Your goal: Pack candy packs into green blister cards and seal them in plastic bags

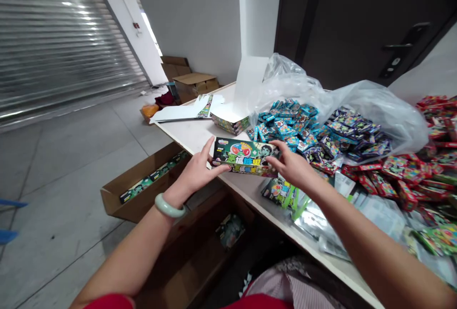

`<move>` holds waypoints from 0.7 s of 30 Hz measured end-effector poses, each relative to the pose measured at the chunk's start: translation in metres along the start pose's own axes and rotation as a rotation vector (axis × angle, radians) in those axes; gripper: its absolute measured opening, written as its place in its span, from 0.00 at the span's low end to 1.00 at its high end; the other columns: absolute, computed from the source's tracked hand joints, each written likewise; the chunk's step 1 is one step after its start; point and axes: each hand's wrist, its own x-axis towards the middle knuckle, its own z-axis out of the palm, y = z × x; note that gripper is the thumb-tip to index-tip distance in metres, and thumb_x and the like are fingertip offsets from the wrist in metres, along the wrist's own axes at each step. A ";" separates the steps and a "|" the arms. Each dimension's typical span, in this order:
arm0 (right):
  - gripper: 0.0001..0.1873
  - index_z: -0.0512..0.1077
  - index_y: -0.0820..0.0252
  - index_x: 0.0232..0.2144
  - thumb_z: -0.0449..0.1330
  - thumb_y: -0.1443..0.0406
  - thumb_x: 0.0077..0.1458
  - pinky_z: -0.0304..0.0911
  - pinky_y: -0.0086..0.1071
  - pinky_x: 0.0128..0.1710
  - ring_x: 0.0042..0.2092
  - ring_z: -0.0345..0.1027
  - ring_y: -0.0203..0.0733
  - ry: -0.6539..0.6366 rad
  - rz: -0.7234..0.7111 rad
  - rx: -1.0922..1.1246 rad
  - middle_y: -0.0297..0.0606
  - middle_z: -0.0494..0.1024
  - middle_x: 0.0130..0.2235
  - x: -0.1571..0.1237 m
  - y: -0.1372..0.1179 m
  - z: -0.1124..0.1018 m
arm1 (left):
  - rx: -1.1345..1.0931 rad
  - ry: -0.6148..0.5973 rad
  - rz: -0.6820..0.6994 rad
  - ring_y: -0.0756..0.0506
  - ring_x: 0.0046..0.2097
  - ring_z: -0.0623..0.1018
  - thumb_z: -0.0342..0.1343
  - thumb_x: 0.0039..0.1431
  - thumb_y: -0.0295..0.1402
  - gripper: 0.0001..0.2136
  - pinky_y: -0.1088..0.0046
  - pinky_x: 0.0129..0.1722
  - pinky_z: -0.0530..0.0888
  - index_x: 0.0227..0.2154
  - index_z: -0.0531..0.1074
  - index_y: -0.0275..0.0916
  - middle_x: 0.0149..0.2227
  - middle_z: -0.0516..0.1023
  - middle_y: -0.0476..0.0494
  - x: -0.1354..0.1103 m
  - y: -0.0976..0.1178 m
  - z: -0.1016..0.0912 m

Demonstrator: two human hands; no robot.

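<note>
A green printed box (244, 156) is held lengthwise above the table (189, 137) edge, its left end pinched by the left hand (198, 171), its right end gripped by the right hand (291, 164), fingers curled

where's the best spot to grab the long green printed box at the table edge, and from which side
Take the green box by its two short ends, coming in from left and right. It is long and narrow and lies lengthwise along the edge of the table, so both ends are free, while the blue packets crowd its far side. The left hand and right hand grip those ends now.
</note>
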 end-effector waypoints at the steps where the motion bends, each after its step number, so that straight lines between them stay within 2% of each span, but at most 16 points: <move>1: 0.29 0.58 0.52 0.60 0.51 0.50 0.60 0.58 0.35 0.32 0.32 0.71 0.49 0.001 0.009 -0.027 0.39 0.78 0.31 0.011 0.003 -0.007 | 0.015 -0.029 0.042 0.39 0.39 0.75 0.65 0.45 0.50 0.48 0.64 0.43 0.70 0.66 0.49 0.45 0.34 0.74 0.45 0.000 0.005 -0.004; 3: 0.27 0.60 0.51 0.59 0.52 0.51 0.60 0.59 0.36 0.34 0.35 0.72 0.51 0.006 0.018 -0.073 0.42 0.79 0.34 0.032 0.007 -0.018 | 0.085 -0.047 0.127 0.36 0.42 0.75 0.67 0.42 0.50 0.49 0.61 0.46 0.69 0.66 0.51 0.46 0.37 0.75 0.42 0.005 0.010 -0.007; 5: 0.27 0.60 0.52 0.59 0.53 0.52 0.60 0.61 0.38 0.37 0.40 0.73 0.53 -0.005 0.013 -0.082 0.44 0.80 0.40 0.051 0.010 -0.023 | 0.247 0.012 0.206 0.32 0.48 0.72 0.68 0.40 0.51 0.48 0.54 0.53 0.65 0.64 0.55 0.46 0.43 0.73 0.38 0.016 0.013 -0.006; 7: 0.27 0.62 0.53 0.58 0.54 0.53 0.59 0.63 0.39 0.41 0.45 0.73 0.54 -0.014 -0.004 -0.071 0.47 0.78 0.47 0.065 0.012 -0.027 | 0.427 0.056 0.287 0.27 0.58 0.63 0.69 0.38 0.51 0.49 0.48 0.59 0.56 0.64 0.55 0.45 0.54 0.67 0.33 0.033 0.017 -0.005; 9: 0.26 0.63 0.54 0.58 0.56 0.54 0.58 0.63 0.39 0.44 0.49 0.71 0.54 -0.018 -0.024 -0.054 0.47 0.76 0.51 0.074 0.013 -0.029 | 0.523 -0.037 0.370 0.25 0.65 0.50 0.69 0.37 0.51 0.54 0.45 0.62 0.49 0.66 0.49 0.43 0.64 0.54 0.30 0.053 0.020 -0.005; 11: 0.26 0.63 0.54 0.58 0.56 0.55 0.58 0.63 0.39 0.46 0.51 0.71 0.54 -0.019 -0.034 -0.038 0.48 0.75 0.53 0.078 0.014 -0.029 | 0.535 -0.179 0.435 0.25 0.67 0.45 0.69 0.37 0.52 0.57 0.44 0.63 0.48 0.67 0.43 0.42 0.67 0.46 0.29 0.071 0.023 -0.004; 13: 0.27 0.62 0.55 0.59 0.56 0.56 0.58 0.63 0.41 0.47 0.51 0.70 0.55 -0.016 -0.037 -0.016 0.48 0.75 0.53 0.079 0.015 -0.028 | 0.506 -0.229 0.482 0.26 0.66 0.50 0.69 0.37 0.52 0.57 0.45 0.63 0.51 0.66 0.43 0.41 0.66 0.51 0.29 0.084 0.024 -0.003; 16: 0.28 0.61 0.55 0.60 0.55 0.56 0.59 0.63 0.45 0.48 0.51 0.71 0.58 -0.002 -0.046 0.026 0.50 0.75 0.53 0.076 0.016 -0.025 | 0.435 -0.170 0.554 0.30 0.61 0.61 0.69 0.39 0.49 0.51 0.50 0.61 0.60 0.64 0.50 0.38 0.59 0.60 0.30 0.092 0.022 0.000; 19: 0.28 0.58 0.55 0.63 0.51 0.57 0.62 0.61 0.46 0.51 0.54 0.69 0.56 0.029 -0.062 0.082 0.49 0.73 0.55 0.068 0.020 -0.024 | 0.404 -0.123 0.593 0.31 0.59 0.63 0.69 0.40 0.46 0.47 0.53 0.59 0.63 0.62 0.54 0.36 0.57 0.62 0.31 0.090 0.018 0.000; 21: 0.28 0.54 0.55 0.65 0.48 0.57 0.65 0.60 0.43 0.54 0.57 0.66 0.52 0.056 -0.061 0.116 0.48 0.69 0.59 0.057 0.025 -0.026 | 0.399 -0.112 0.595 0.31 0.58 0.64 0.68 0.40 0.46 0.46 0.52 0.59 0.64 0.61 0.55 0.37 0.57 0.63 0.31 0.084 0.017 -0.003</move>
